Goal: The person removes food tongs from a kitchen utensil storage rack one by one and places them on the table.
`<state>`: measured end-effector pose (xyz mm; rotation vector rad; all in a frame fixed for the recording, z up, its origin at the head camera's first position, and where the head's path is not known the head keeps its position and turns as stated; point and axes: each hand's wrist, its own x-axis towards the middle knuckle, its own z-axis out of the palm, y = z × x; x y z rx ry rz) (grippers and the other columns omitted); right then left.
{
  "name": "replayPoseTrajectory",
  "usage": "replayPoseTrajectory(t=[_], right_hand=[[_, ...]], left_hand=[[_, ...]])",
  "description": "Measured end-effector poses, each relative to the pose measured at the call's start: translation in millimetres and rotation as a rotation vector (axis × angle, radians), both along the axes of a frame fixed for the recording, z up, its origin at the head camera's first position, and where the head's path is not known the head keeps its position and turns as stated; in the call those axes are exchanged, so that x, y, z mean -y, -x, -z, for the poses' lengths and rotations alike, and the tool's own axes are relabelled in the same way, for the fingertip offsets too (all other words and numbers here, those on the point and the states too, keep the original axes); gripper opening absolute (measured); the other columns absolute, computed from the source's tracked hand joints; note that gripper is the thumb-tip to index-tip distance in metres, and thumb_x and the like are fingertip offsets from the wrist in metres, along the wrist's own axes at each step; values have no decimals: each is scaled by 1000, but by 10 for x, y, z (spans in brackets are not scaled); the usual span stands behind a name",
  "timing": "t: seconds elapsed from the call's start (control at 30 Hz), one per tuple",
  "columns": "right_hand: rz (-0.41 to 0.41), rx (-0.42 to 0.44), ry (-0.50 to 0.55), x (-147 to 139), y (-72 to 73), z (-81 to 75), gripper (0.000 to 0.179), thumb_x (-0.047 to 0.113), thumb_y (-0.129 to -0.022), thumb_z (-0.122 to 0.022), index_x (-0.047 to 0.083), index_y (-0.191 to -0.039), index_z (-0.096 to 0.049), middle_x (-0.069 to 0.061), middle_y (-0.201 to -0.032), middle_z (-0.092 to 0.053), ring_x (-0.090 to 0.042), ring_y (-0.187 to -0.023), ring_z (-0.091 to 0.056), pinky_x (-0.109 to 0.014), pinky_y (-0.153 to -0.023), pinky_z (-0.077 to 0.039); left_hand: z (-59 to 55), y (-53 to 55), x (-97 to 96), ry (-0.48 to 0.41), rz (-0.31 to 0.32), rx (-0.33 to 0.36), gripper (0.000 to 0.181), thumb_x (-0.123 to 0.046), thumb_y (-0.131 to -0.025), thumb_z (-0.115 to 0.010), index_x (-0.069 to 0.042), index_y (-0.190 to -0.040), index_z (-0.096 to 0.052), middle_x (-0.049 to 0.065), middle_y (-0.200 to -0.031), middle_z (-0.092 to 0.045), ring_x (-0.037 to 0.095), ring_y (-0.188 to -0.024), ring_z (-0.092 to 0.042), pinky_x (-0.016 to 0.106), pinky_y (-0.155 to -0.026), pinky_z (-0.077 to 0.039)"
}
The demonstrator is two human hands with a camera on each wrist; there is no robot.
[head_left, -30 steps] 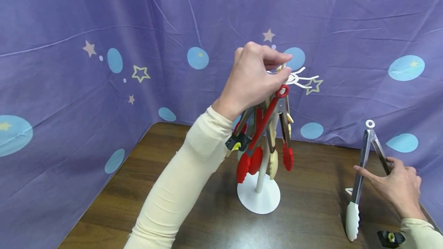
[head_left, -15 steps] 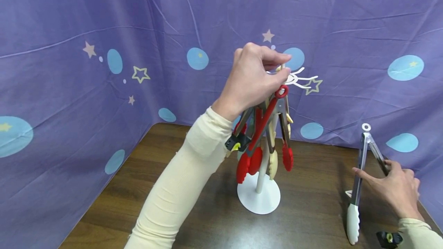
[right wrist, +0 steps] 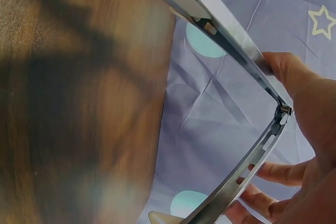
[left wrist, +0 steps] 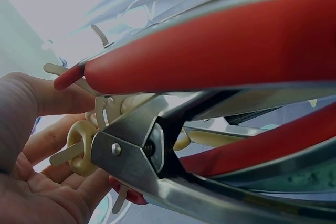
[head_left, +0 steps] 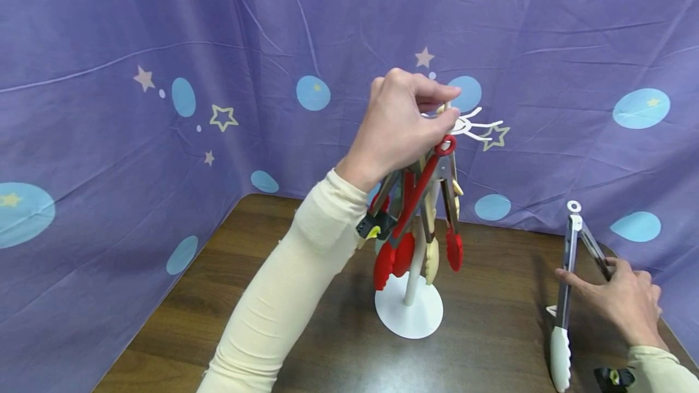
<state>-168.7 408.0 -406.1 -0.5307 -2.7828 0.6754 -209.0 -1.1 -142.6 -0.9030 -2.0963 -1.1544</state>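
Observation:
My left hand point(head_left: 395, 123) pinches the top of a white stand point(head_left: 409, 317) with hooks point(head_left: 477, 123). Several kitchen tongs hang from it. Red tongs point(head_left: 417, 190) are foremost, a cream tong tip point(head_left: 431, 259) behind them. In the left wrist view the red-handled tongs point(left wrist: 220, 40) loom close, and a cream ring point(left wrist: 77, 156) sits round a hook point(left wrist: 62, 156). On the far right my right hand point(head_left: 628, 299) holds spread tongs with white tips point(head_left: 568, 278), ring up. Its thumb lies on one metal arm, its fingers on the other, as the right wrist view shows point(right wrist: 239, 35).
The brown wooden table point(head_left: 491, 332) carries the stand near its middle. A purple curtain point(head_left: 355, 17) with stars and blue ovals rises directly behind the table and along its left side. The right hand works close to the table's right edge.
The white-tipped tongs and my right hand have moved slightly down, the tongs' ring also a little to the left. My left hand stays on the stand's top.

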Motion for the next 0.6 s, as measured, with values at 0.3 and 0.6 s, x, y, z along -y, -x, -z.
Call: replayPoseTrajectory(t=[0.3, 0.6], right_hand=[[0, 41, -5, -30, -3, 44, 112, 71, -80, -71, -13, -145, -34, -53, -121, -32, -70, -107, -31, -72, -73, -34], [7, 56, 3, -79, 4, 103, 110, 71, -80, -71, -14, -141, -36, -50, -117, -34, -66, -102, -32, -70, -72, -34]], left_hand=[[3, 4, -8, 4, 1, 0, 22, -10, -84, -75, -9, -106, -80, 3, -98, -78, 3, -82, -72, 13, -77, -51], [4, 8, -8, 6, 0, -5, 22, -10, -84, -76, -9, -106, -80, 3, -99, -78, 4, -84, -72, 13, -77, -51]])
